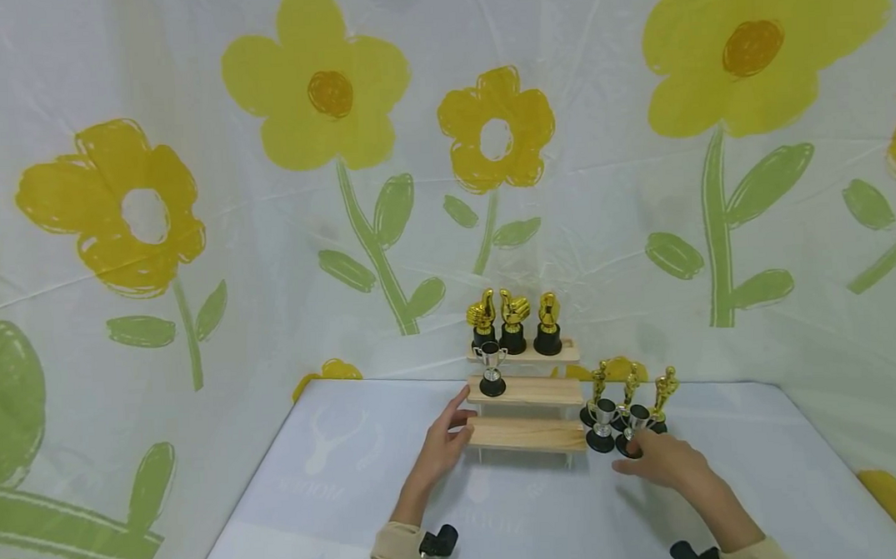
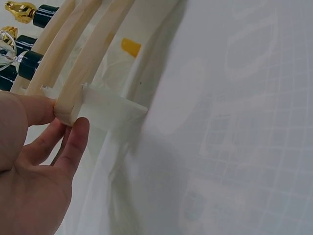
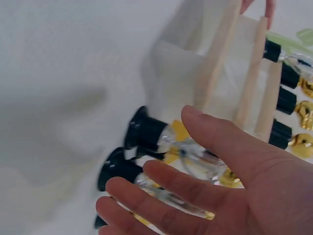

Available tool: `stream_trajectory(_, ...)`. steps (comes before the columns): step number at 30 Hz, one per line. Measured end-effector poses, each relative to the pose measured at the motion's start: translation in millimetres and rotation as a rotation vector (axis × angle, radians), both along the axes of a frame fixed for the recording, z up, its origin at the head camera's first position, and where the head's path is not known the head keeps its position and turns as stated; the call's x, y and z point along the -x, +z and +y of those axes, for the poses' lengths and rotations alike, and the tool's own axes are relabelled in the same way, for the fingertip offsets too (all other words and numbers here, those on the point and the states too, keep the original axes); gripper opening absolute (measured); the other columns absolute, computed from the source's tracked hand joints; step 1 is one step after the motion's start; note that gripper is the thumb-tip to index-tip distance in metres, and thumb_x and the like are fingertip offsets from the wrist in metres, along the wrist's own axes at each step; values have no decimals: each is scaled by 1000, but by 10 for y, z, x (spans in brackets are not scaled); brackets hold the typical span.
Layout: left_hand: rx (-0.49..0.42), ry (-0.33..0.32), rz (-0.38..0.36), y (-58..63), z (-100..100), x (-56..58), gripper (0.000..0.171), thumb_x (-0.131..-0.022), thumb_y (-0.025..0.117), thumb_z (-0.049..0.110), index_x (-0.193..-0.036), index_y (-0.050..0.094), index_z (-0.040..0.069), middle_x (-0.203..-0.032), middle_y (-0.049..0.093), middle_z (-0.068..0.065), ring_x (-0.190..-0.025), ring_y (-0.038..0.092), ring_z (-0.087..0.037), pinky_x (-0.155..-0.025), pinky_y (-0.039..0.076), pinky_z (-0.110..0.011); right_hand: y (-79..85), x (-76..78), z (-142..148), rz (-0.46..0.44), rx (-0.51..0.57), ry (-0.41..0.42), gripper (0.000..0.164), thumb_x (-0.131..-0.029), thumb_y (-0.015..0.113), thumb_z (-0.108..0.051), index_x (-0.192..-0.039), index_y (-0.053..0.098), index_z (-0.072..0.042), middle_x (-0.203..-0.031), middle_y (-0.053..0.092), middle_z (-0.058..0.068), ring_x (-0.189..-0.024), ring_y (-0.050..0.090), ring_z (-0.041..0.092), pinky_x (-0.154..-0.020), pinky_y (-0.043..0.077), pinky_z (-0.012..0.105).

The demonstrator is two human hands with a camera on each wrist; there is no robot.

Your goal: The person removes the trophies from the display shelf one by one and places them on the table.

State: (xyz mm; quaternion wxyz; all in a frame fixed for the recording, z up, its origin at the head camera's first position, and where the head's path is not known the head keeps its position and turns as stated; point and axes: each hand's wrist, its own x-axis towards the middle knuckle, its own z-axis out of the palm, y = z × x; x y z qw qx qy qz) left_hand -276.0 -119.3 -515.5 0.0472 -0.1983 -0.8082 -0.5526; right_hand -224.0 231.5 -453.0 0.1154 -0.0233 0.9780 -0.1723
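Note:
A three-tier wooden shelf [image 1: 528,433] stands on the table, and my left hand [image 1: 439,448] is at its left side. In the left wrist view the thumb and fingers [image 2: 74,147] pinch the end of the front board [image 2: 88,58]. My right hand [image 1: 668,460] is beside two silver trophy cups with black bases, the nearer cup [image 1: 638,420] and the other cup [image 1: 604,416]. Its fingers [image 3: 161,215] and thumb are spread, with no cup gripped. A third silver cup [image 1: 491,368] stands upright on the middle tier's left part.
Three gold hand-shaped trophies, one a thumbs-up [image 1: 483,318], stand on the top tier. Behind the two cups are three gold figure trophies, the rightmost trophy [image 1: 665,391] partly hidden. A flower-printed cloth [image 1: 597,248] hangs behind the white table [image 1: 322,485].

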Motion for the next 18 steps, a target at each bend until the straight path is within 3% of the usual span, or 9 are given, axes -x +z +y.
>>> stream_trajectory(6,-5,26,-2,-186,-11,121,65,-96,56,1,-154,33,19,-124,64,-23,-116,61,-38,-90,55,-46,130,40,-147,46,-15,11,57,-84,71,-49,-113,67,1,-106,71,20,-86,67,34,-65,53,48)
stream_trajectory(18,4,34,-27,-231,-12,148,67,-96,55,3,-154,32,28,-125,65,-17,-117,61,-32,-92,55,-42,249,158,-549,164,-16,12,43,-86,72,-39,-112,70,-5,-94,74,11,-64,60,18,-50,46,35)
